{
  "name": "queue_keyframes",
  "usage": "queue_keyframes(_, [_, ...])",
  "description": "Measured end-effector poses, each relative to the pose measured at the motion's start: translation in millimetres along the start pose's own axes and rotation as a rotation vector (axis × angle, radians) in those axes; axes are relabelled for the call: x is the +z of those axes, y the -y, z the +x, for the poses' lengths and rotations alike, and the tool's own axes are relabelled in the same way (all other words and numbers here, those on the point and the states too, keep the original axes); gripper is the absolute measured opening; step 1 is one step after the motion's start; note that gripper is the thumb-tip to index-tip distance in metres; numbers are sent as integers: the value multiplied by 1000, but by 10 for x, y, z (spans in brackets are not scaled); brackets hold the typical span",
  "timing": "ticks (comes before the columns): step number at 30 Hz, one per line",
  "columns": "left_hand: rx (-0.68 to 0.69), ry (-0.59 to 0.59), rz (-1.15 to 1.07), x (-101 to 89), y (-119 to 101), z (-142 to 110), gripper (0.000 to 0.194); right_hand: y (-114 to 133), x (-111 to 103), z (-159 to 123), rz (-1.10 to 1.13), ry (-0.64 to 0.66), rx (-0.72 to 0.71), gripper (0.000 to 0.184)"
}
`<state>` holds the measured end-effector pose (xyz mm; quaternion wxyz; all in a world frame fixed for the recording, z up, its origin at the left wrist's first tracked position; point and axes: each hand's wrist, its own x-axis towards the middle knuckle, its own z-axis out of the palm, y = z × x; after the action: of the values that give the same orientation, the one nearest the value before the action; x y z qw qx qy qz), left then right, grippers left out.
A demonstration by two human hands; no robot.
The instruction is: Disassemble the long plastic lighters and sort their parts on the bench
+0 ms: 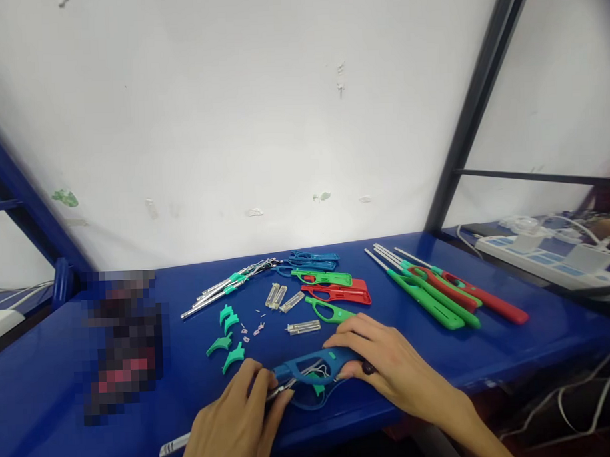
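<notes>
A blue utility-lighter housing (314, 363) lies between my hands at the table's front edge, its two shell halves partly apart. The lower half (307, 407) shows beneath the upper one. Through the handle opening I see wires and a green trigger (318, 388). My left hand (234, 417) pinches the front end, where a silver tube (175, 445) runs out to the left beneath it. The fingers and thumb of my right hand (390, 365) close around the handle's rear end. Just beyond lie loose green triggers (234, 356) and clear fuel tanks (303, 327).
Silver tubes with wires (212, 295) lie behind the triggers, near blue, green and red shell halves (357, 293). Assembled lighters (437, 297) rest at the right. A pixelated patch (129, 348) covers the left side. Beyond the dark post (476, 116) is a power strip (546, 263).
</notes>
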<state>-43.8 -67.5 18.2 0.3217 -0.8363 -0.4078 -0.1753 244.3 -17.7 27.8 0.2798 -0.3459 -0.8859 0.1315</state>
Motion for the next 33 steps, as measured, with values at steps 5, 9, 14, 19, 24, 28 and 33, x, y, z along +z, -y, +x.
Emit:
queue_keyframes(5, [20, -55, 27, -85, -27, 104, 60, -4, 2, 6, -1, -3, -3, 34])
queue_keyframes(9, [-12, -21, -5, -21, -48, 52, 50, -26, -6, -7, 33, -51, -31, 37])
queue_keyframes(14, [2, -2, -58, 29, -51, 51, 48, -100, -2, -42, 94, -197, -46, 37])
queue_keyframes(19, [28, -22, -40, -8, -25, 53, 50, -143, 45, -24, -113, -255, 56, 34])
queue_keyframes(24, [76, -2, 5, 120, 20, -122, 46, -123, 83, -3, -279, -181, 115, 31])
queue_keyframes(28, [55, 33, -27, 173, 9, -143, 46, -118, 82, 7, -330, -262, 104, 31])
queue_keyframes(33, [-11, -19, -89, 94, -19, -26, 47, -128, 74, 0, -313, -459, 17, 22])
